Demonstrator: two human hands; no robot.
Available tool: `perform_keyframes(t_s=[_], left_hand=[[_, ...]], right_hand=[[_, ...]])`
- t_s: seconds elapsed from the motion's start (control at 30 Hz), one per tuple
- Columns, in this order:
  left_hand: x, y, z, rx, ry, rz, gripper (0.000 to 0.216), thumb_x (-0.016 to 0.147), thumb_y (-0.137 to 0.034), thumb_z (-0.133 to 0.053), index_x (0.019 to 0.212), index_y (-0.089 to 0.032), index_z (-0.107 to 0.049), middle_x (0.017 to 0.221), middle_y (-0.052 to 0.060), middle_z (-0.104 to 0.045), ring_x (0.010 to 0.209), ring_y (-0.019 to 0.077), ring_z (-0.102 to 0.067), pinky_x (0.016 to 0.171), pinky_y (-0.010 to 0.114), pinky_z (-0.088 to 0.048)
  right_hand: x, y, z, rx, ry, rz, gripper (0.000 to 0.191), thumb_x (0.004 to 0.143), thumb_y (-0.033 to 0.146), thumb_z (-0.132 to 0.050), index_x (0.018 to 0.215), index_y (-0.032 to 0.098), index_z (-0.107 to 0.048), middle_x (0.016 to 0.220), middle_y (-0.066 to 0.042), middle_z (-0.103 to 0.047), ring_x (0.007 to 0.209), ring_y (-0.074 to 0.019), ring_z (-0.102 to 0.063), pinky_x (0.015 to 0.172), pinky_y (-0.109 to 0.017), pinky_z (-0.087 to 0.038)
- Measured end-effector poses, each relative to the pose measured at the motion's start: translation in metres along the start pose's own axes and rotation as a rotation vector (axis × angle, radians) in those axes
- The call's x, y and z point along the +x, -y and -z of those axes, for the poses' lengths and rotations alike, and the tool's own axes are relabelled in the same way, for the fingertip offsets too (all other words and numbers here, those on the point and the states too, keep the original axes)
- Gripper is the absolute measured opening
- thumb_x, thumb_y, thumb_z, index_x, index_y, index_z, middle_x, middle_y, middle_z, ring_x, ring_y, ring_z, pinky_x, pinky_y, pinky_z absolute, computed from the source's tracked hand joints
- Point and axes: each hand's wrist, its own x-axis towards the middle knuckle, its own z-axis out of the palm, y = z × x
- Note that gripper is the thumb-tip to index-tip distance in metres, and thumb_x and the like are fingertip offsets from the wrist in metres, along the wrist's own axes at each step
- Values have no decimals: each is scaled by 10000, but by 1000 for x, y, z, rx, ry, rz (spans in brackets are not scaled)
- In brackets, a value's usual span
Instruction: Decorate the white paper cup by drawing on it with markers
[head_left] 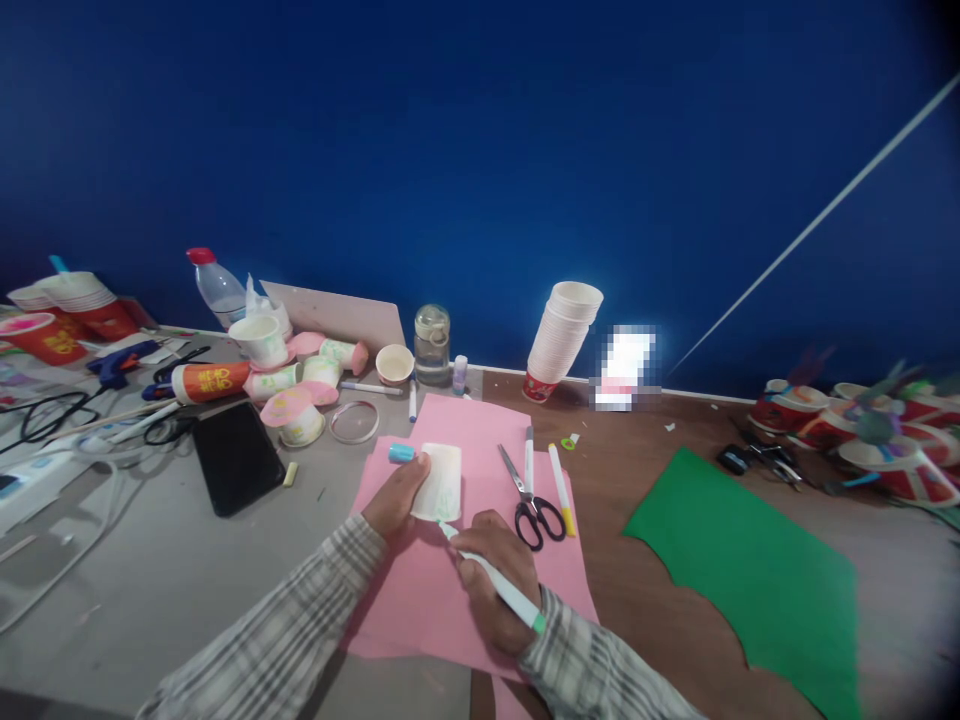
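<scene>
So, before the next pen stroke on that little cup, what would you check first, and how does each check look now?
1. Left hand steadies the paper cup: ok.
2. Right hand grips the marker: ok.
3. Marker tip at the cup's lower edge: ok; actual contact cannot tell.
4. Cup lies on the pink paper: ok.
5. Scissors lie apart from both hands: ok.
6. Blue cap off, beside the cup: ok.
</scene>
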Motion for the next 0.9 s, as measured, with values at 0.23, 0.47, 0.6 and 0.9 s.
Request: perform_keyframes(t_s=[0.23, 0.47, 0.6, 0.9], left_hand=[[-3, -2, -4, 70, -31, -82, 466, 613, -482, -590, 830, -71, -629, 531, 92, -646, 447, 207, -560, 388, 292, -390], [0, 0, -1, 69, -32, -87, 469, 629, -487, -569, 855, -79, -620, 564, 92, -648, 468, 207, -565, 403, 293, -400], [0, 1, 0, 68, -35, -80, 455, 625, -485, -574, 840, -87, -621, 557, 86, -644, 448, 196, -554, 385, 285, -391], [-2, -2, -5, 57, -43, -90, 438, 605, -485, -594, 763, -78, -631, 536, 92, -639, 451, 202, -552, 406, 295, -417]], right_hand=[[1, 7, 5, -27, 17, -130, 176, 756, 236, -508, 851, 221, -656, 566, -3, -607, 521, -193, -548, 505, -327, -472], [2, 13, 10, -27, 74, -145, 170, 739, 167, -515, 836, 207, -649, 594, -4, -609, 557, -193, -541, 525, -321, -459], [-1, 8, 8, -34, 88, -124, 185, 744, 180, -521, 869, 218, -650, 609, -2, -616, 550, -190, -549, 543, -334, -463], [-1, 9, 9, -21, 7, -186, 180, 760, 248, -489, 839, 236, -650, 609, 0, -596, 568, -206, -566, 517, -332, -464]])
